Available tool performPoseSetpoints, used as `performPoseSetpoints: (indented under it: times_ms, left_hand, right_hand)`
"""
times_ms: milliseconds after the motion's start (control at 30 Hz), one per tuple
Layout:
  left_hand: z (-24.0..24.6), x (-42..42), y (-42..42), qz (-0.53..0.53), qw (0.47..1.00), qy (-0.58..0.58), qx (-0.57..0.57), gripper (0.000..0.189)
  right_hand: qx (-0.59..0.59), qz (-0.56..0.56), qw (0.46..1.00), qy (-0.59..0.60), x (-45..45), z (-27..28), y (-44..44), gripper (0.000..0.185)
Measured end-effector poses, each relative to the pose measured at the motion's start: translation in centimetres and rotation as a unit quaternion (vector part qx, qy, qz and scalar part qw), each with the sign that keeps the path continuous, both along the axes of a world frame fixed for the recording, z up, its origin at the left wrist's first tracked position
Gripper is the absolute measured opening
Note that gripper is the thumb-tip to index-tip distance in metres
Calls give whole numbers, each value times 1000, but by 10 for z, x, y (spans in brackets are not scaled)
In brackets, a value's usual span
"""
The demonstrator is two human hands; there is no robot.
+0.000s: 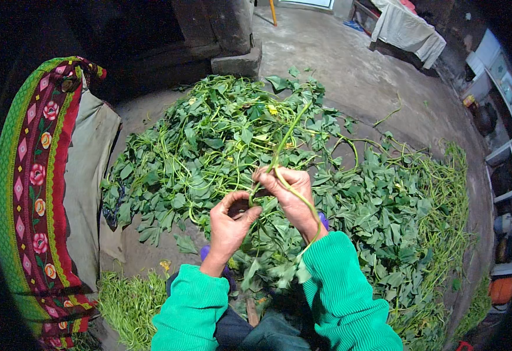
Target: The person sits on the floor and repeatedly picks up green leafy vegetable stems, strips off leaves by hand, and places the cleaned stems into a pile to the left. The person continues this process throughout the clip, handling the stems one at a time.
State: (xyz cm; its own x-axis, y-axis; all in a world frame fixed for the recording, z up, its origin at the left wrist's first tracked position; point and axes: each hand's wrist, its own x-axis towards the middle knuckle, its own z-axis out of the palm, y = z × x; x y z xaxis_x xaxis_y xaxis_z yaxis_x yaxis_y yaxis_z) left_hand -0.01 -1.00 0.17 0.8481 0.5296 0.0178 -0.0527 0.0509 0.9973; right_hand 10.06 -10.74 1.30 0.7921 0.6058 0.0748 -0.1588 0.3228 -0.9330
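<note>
Between my hands is a green leafy vine stem [292,125], raised above a large heap of cut vines [220,127]. My right hand [291,193] pinches it between thumb and fingers. One end points up and away; another length hangs over the right wrist to limp leaves [297,271] by the sleeve. Just to the left and slightly lower, my left hand [231,226] curls thumb and forefinger around a lower part of the stem. Its other fingers are partly hidden. Leaves and a few yellow flowers [272,109] show in the heap beyond.
Stripped green stems [131,302] lie in a pile at lower left. More leaves and stems [440,206] spread along the right. A flower-patterned cloth [41,175] drapes over something on the left. A concrete block [237,63] stands behind the heap, and a glass-fronted cabinet [501,83] at right.
</note>
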Motion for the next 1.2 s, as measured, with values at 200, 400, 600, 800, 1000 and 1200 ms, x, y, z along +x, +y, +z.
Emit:
performPoseSetpoints:
  times_ms: [200, 400, 600, 800, 1000, 1200]
  left_hand:
    - [-6, 7, 2, 43, 931, -48, 359, 13]
    - [-4, 4, 11, -150, 896, -47, 416, 12]
    - [-7, 3, 33, -3, 994, -61, -96, 12]
    - [-11, 0, 30, 54, 998, 25, -17, 20]
    - [-1, 2, 26, 61, 963, 42, 259, 21]
    - [2, -3, 36, -18, 892, 44, 449, 7]
  right_hand:
    - [-180, -68, 952, -239, -4, -12, 2, 9]
    - [-224, -94, 913, -327, -8, -9, 6, 15]
    - [-234, -78, 904, -351, -8, -7, 3, 14]
    - [-259, -113, 834, -475, -21, -17, 11, 9]
    - [-317, -90, 787, -522, -28, -20, 12, 7]
    - [-360, 13, 778, -515, -25, -24, 2, 6]
